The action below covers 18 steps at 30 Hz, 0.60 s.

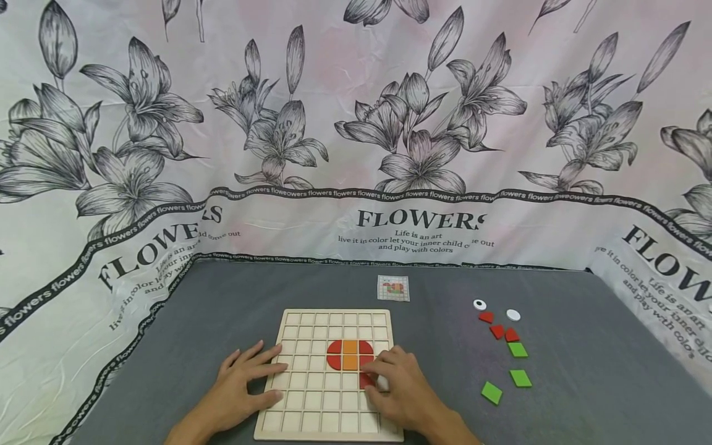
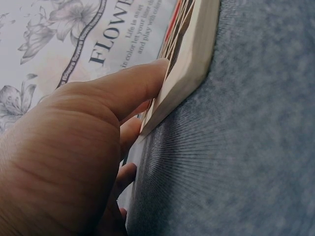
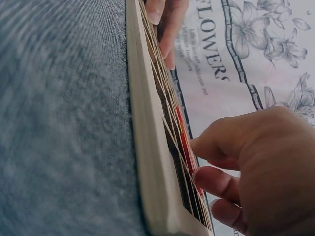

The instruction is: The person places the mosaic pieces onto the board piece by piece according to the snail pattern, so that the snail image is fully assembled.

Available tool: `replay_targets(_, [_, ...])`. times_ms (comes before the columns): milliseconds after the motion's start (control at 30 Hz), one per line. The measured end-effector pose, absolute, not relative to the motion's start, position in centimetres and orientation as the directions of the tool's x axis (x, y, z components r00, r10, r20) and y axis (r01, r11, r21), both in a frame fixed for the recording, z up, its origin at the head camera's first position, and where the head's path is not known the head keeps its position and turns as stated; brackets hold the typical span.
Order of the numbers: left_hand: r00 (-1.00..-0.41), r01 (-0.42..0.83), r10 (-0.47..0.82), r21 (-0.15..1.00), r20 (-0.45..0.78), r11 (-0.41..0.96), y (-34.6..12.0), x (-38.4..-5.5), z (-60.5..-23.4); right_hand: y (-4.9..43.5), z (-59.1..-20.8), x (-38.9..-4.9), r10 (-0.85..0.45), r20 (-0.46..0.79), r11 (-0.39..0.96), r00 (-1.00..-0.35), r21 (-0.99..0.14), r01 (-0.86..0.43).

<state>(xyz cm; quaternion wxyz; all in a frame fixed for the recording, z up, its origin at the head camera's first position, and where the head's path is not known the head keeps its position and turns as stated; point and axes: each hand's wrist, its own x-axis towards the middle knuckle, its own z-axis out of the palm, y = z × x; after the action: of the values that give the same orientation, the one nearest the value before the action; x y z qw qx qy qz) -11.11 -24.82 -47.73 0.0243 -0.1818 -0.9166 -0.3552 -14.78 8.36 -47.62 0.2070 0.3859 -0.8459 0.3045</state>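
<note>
A wooden grid board (image 1: 295, 400) lies in front of me. On it, several red quarter-round tiles (image 1: 334, 347) sit at both sides of two orange square tiles (image 1: 350, 355), making a rounded block. My left hand (image 1: 245, 380) rests on the board's left edge, fingers spread, with the thumb (image 2: 142, 91) on the rim in the left wrist view. At the board's right side, my right hand (image 1: 403, 386) pinches a red tile (image 1: 366, 381) between thumb and index finger, in the cell just below the block's right end. The hand partly covers that tile.
Right of the board, on the grey cloth, lie two white discs (image 1: 513, 315), three loose red tiles (image 1: 497, 332) and three green tiles (image 1: 520, 378). A small picture card (image 1: 393, 288) lies beyond the board. A flower-printed curtain (image 1: 311, 228) rises behind the table.
</note>
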Motion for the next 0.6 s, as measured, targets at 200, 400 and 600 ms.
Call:
replay_targets(200, [-0.932,0.351,0.318,0.639,0.171,0.684,-25.0,-11.0,-47.5,8.2,-46.6,-14.7,-0.479,0.625,0.472,-0.616,-0.409,-0.781])
replay_targets(400, [-0.933,0.346,0.321,0.650,0.162,0.677,-24.9,-10.9,-47.5,9.2,-44.5,-14.6,-0.469,0.634,0.435,-0.615,-0.440,-0.786])
replay_targets(600, [-0.929,0.355,0.330,0.650,0.167,0.672,-24.8,-11.0,-47.5,11.7,-42.2,-14.7,-0.490,0.629,0.428,-0.604,-0.431,-0.795])
